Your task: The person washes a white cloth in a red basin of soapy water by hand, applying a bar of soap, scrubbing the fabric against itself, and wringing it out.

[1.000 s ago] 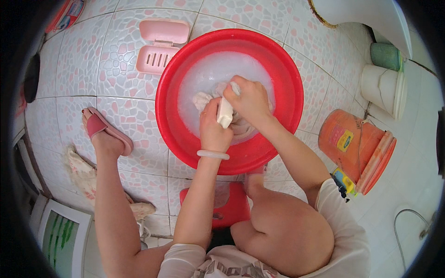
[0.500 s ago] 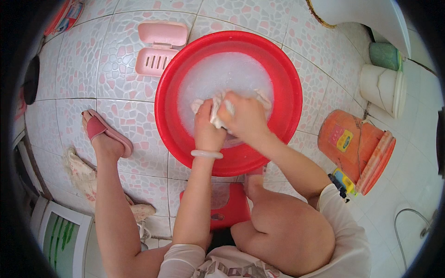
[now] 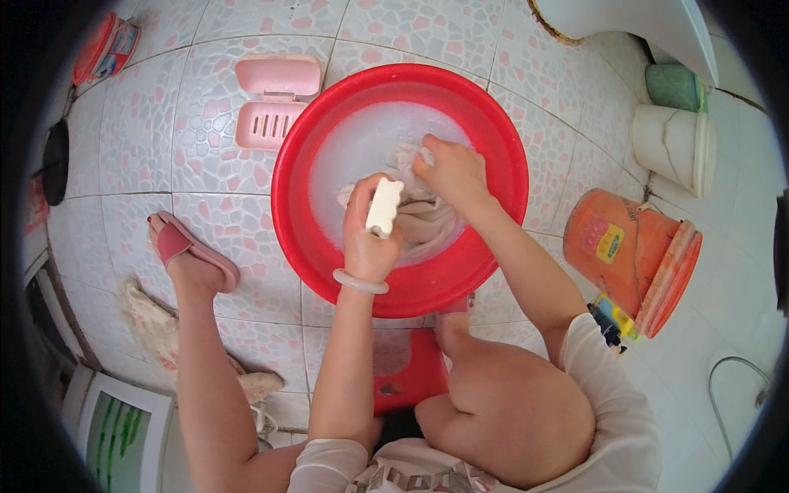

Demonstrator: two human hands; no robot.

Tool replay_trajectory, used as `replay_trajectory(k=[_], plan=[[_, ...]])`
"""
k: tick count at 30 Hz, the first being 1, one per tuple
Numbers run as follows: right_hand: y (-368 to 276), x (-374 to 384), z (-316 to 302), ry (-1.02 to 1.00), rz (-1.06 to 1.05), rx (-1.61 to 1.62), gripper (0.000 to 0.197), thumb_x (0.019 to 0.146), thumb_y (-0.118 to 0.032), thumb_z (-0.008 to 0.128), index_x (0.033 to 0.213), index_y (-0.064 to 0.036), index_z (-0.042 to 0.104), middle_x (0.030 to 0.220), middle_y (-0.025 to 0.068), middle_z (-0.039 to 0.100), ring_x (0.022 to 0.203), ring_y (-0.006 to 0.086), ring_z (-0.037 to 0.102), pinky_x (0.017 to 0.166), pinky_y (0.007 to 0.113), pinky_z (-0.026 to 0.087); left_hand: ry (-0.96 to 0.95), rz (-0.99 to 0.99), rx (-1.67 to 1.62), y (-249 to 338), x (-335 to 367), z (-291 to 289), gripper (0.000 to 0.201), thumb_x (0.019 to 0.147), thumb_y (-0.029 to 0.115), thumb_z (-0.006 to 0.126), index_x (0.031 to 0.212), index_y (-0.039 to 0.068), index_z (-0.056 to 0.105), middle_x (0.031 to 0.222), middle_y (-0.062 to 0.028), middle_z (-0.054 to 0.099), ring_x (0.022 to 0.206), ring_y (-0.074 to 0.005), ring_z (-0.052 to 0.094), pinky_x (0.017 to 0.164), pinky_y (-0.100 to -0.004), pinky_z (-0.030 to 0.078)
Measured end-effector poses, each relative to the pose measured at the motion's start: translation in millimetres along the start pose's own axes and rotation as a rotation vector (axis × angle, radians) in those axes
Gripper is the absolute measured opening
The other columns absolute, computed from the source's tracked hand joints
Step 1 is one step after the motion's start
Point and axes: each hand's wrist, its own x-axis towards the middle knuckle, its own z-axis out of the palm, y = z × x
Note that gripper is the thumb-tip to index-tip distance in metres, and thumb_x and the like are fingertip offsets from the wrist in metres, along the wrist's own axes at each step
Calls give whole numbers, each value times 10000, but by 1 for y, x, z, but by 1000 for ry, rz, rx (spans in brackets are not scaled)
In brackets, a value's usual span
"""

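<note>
A wide red basin (image 3: pixel 285 197) of cloudy, sudsy water stands on the tiled floor in front of me. My left hand (image 3: pixel 367 246), with a white bangle at its wrist, grips a cream soap bar (image 3: pixel 385 207) with wavy edges over the near left of the basin. To its right, my right hand (image 3: pixel 458 174) pinches a bunched part of a wet, pale cloth (image 3: pixel 429 220). The cloth lies partly in the water between and below both hands, and its lower folds are hidden there.
An open pink soap dish (image 3: pixel 275 123) lies beyond the basin's left. On the right are an orange bucket (image 3: pixel 604 246) and a white bucket (image 3: pixel 664 144). Below the basin shows a red stool (image 3: pixel 419 378). A pale cloth (image 3: pixel 152 324) lies near my slippered foot on the left.
My hands, close together over the cloth before, have come apart. The right has moved up and right with the cloth; the soap bar now shows plainly in my left hand.
</note>
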Motion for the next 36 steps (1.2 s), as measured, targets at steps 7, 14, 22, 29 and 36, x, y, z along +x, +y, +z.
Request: replay_trajectory(k=[7,14,22,29,36], plan=[[18,-3,10,395,-398,51,159,785,-136,571,924,-64,597,918,99,545,911,226,513,757,320,405,7,26,-29,-8,1,0,525,573,-144,483,1063,45,484,947,-66,502,904,-164,507,825,-269,407],[-27,-30,-21,-415,18,889,406,882,-410,531,779,-25,608,549,-34,424,503,51,382,461,212,320,51,219,271,-12,3,-5,494,606,-130,523,1072,31,497,957,-126,539,897,-272,533,798,-346,430],[-34,-41,3,-480,115,991,635,904,-531,377,670,20,589,556,24,501,549,125,456,528,294,388,162,252,467,-5,6,-1,352,666,-12,600,1007,33,526,919,-142,542,880,-335,483,772,-403,387],[-38,-54,9,-79,-156,784,454,937,-350,381,720,9,553,535,135,446,518,211,458,560,351,399,223,249,451,-7,5,0,349,669,-34,589,1006,26,522,904,-148,532,869,-340,484,755,-389,394],[-31,-50,-13,46,-198,857,212,890,-204,497,796,-20,545,660,94,532,600,175,512,584,302,415,145,140,106,-8,3,-4,388,625,-103,560,985,37,527,911,-122,537,866,-300,506,781,-350,402]])
